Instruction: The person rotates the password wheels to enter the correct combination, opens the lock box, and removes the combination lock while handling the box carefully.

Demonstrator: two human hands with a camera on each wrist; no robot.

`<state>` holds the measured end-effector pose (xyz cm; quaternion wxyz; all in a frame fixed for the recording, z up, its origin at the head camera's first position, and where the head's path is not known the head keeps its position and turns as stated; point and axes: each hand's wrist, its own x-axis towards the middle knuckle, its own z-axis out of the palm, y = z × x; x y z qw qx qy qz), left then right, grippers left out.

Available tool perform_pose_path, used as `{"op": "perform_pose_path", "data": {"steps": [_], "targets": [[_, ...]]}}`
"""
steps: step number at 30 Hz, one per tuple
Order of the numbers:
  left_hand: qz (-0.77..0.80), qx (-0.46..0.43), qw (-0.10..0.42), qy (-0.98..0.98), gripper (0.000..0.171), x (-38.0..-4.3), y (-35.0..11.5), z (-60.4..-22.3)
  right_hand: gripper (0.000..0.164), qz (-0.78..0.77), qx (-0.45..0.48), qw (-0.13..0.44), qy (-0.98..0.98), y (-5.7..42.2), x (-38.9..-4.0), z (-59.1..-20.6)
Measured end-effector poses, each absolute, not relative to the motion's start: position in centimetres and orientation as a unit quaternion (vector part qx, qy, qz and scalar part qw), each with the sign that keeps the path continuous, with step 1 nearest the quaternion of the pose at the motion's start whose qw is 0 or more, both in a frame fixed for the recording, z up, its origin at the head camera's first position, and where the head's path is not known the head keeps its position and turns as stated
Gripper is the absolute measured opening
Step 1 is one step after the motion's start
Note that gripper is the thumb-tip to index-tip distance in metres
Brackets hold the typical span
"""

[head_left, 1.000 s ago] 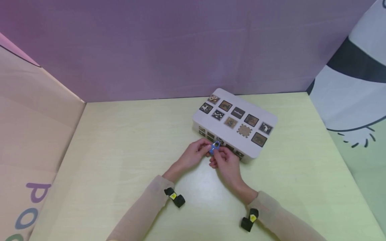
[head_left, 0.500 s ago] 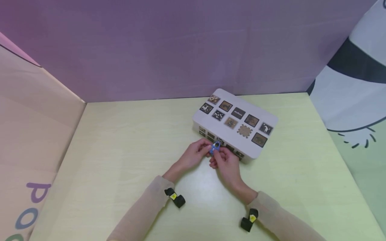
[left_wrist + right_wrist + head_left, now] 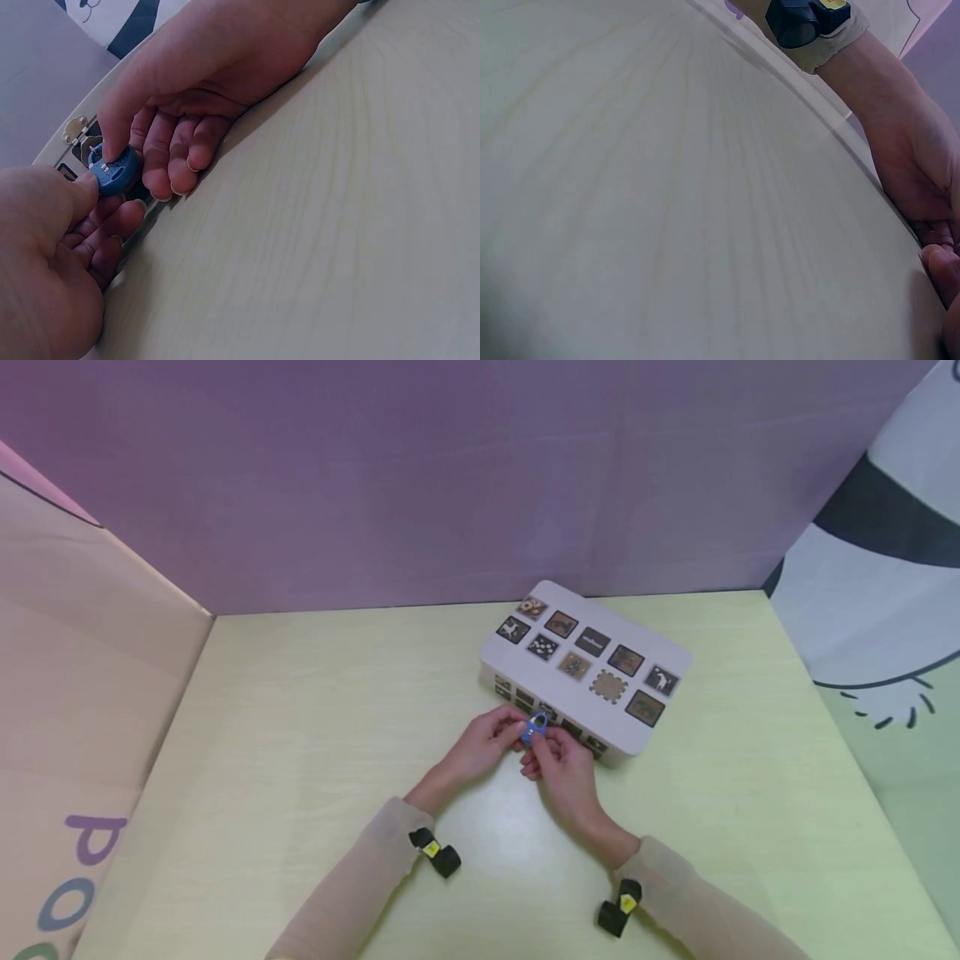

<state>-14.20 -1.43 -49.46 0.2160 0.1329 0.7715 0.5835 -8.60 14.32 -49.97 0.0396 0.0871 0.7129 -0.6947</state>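
Note:
A small blue combination padlock (image 3: 533, 727) is held between both hands at the front side of a white box (image 3: 570, 681) with printed square pictures. My left hand (image 3: 483, 745) pinches the lock's left side between thumb and fingers. From the right, my right hand (image 3: 566, 772) grips it, its thumb on the number dials, as the left wrist view shows. In that view a metal latch (image 3: 75, 129) on the box is right by the padlock (image 3: 115, 171). Whether the shackle passes through the latch I cannot tell. The right wrist view leaves the lock out.
The box stands askew on a pale wooden table (image 3: 315, 718), near its back edge. A purple backdrop (image 3: 420, 485) rises behind, with printed panels on both sides. Each wrist carries a small black camera, such as the left wrist camera (image 3: 446, 860).

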Motion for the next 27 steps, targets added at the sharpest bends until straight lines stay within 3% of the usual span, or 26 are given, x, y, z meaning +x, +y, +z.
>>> {"op": "perform_pose_path", "data": {"steps": [27], "targets": [[0.581,0.143,0.211,0.773,0.021,-14.21,-1.51,-49.45,0.020,-0.687,0.091,0.022,0.720,14.35,-8.67,-50.05]]}}
